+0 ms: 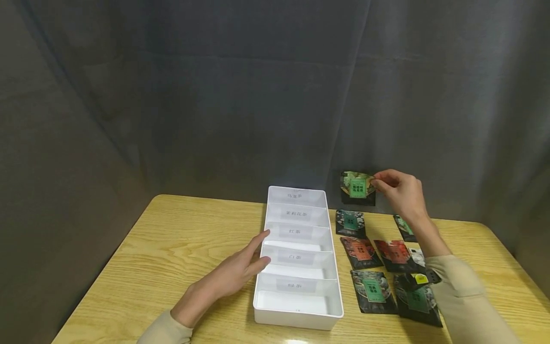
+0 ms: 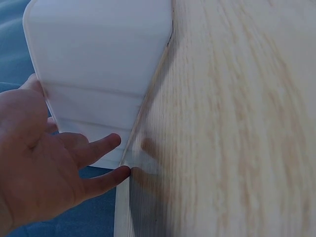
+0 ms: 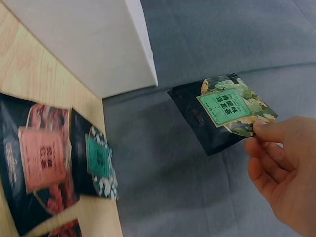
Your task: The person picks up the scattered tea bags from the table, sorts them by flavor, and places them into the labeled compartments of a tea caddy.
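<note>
So the right hand (image 1: 401,191) is up in the air past the far edge of the light wooden table (image 1: 172,248), pinching a black foil tea packet with a green label (image 1: 358,188) by one corner between thumb and fingers (image 3: 269,132). The packet hangs clear of everything, in front of the grey curtain backdrop (image 1: 258,95), a bit beyond the far right corner of the long white plastic organizer tray with five labelled compartments (image 1: 335,267). In the right wrist view you can see the packet tilted, its label facing the camera.

The left hand (image 1: 234,272) lies flat against the left side of the tray, fingers straight and slightly spread, the tips touching the tray's rim around the third and fourth compartments. It isn't gripping anything. The left wrist view shows the same, fingertips (image 2: 106,143) right at the tray's wall.

To the right of the tray, more packets lie flat on the table: a dark one with a teal label (image 1: 350,222) nearest the raised packet, two with red labels (image 1: 361,251) behind it in the middle, and two with green labels (image 1: 373,290) closest to the person, partly under the beige sleeve (image 1: 464,296).
</note>
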Motion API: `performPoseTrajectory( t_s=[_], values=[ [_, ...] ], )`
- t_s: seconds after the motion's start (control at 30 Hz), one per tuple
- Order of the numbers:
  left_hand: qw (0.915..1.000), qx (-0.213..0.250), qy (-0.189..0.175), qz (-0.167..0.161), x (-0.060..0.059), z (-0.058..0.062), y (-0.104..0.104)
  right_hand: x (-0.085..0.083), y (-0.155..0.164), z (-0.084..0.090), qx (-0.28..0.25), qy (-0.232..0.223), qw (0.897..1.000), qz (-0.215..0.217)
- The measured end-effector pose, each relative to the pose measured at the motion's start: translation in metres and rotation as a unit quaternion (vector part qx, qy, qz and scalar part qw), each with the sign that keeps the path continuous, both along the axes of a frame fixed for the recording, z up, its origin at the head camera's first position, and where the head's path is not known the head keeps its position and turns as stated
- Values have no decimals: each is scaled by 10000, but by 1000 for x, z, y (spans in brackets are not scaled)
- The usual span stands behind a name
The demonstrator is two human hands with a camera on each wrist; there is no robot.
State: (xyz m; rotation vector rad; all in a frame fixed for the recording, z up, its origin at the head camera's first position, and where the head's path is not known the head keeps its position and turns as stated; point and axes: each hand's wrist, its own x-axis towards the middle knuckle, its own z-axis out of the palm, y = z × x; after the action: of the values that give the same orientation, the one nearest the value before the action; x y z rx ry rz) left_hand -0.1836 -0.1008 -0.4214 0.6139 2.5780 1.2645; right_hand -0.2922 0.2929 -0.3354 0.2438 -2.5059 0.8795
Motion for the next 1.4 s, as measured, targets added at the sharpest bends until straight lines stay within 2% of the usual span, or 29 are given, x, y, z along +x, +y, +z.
performPoseTrajectory(
  t_s=[0.3, 0.57, 0.87, 1.1, 1.4],
  values=[
    [9998, -179, 97, -81, 2, 3, -1, -2, -27, 8, -268, -61, 9994, 231],
    [9999, -97, 18, -111, 3, 2, -2, -7, -48, 9, -350, -52, 9978, 555],
    [9999, -137, 34, -98, 3, 1, -1, -10, -68, 4, -297, 33, 9971, 696],
    [9999, -112, 3, -44, 5, 1, -1, -11, -82, -4, -307, -91, 9966, 761],
    [10000, -18, -9, -87, 5, 2, -1, -12, -88, -17, -280, -132, 9954, 911]
  ],
)
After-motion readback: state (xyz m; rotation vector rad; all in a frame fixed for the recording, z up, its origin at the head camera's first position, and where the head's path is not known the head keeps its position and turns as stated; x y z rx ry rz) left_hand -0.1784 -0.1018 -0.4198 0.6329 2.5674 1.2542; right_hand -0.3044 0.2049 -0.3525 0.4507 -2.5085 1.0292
